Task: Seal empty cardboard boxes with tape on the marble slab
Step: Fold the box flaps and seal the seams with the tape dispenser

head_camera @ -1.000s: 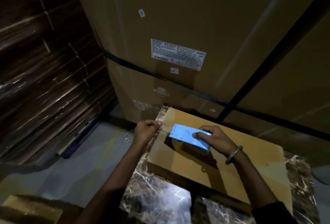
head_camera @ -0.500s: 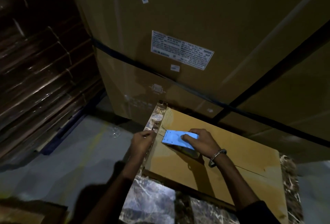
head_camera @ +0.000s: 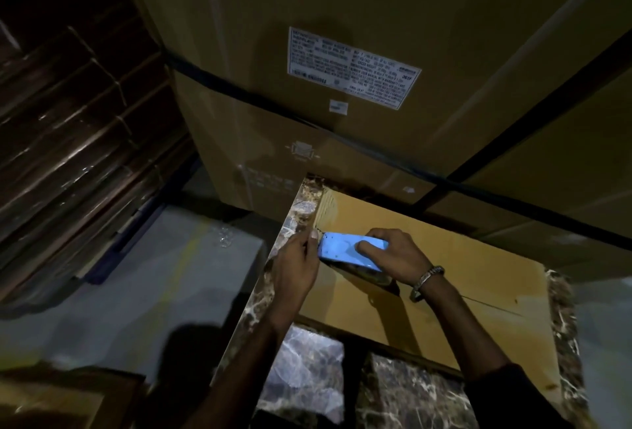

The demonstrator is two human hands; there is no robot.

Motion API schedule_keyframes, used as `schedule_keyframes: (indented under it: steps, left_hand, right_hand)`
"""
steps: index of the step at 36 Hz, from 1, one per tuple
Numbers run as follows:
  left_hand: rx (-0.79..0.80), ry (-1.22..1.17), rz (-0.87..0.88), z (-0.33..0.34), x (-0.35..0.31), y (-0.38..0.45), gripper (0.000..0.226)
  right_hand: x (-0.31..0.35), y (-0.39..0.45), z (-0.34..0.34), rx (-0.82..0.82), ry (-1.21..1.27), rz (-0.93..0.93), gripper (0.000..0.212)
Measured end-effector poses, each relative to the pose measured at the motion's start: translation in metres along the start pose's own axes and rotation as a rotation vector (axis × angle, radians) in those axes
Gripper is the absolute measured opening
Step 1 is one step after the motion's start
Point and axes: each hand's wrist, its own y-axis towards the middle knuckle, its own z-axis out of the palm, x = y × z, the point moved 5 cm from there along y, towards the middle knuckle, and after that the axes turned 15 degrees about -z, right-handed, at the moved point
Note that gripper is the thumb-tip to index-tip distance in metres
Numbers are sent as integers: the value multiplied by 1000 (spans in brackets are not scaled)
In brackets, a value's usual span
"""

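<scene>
A flat brown cardboard box (head_camera: 455, 278) lies on the dark veined marble slab (head_camera: 410, 391). Its centre seam runs from the left end toward the right. My right hand (head_camera: 393, 254) grips a light blue tape dispenser (head_camera: 342, 251) and holds it down on the seam near the box's left end. My left hand (head_camera: 297, 261) is at that left edge, its fingertips pinching the tape end against the box right beside the dispenser's nose. The roll of tape sits partly hidden under the dispenser and my right hand.
Very large strapped cardboard cartons (head_camera: 342, 86) rise directly behind the slab. Stacks of flattened cartons (head_camera: 75, 141) fill the left side. A grey floor (head_camera: 136, 278) lies to the left of the slab, with another cardboard piece (head_camera: 51, 404) at the bottom left.
My left hand came down from a raised position to the box's left edge. The dispenser moved left to meet it and now lies flatter on the seam. The camera has moved closer.
</scene>
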Motion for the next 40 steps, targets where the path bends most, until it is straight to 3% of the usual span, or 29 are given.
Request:
schedule_keyframes:
  steps: [5,13,17,24,27,31,35,40]
  left_hand:
    - [81,61,-44,12,10,5,43]
    - [72,59,-68,12,12,3,40]
    - [-5,150,-185,12,16,3,47]
    - [-100,280,-210,14,11,-2,48]
    - [-180,373,-153,14,0,-11,47]
    - [-313,398,17,16,-9,-26,39]
    - [-355,521,152,35,-10,-37,59]
    - [-377,429,-11,40,4,-37,71]
  right_hand:
    - [-2,2,1,18,-13,-9,36]
    - [-5,1,-3,28,-23,-86,37]
    - [-12,-8,-7,68,-2,-136,41]
    - [-52,-37,-29,28,-46,-143,52]
    - [-54,-40,-23,24,-104,-125,44]
    - [-45,-33,-9,-29,-230,-96,51]
    - [-43,-30,-2,-36,-301,-72,57]
    - [-46,-26,-4,-4,-276,-61,74]
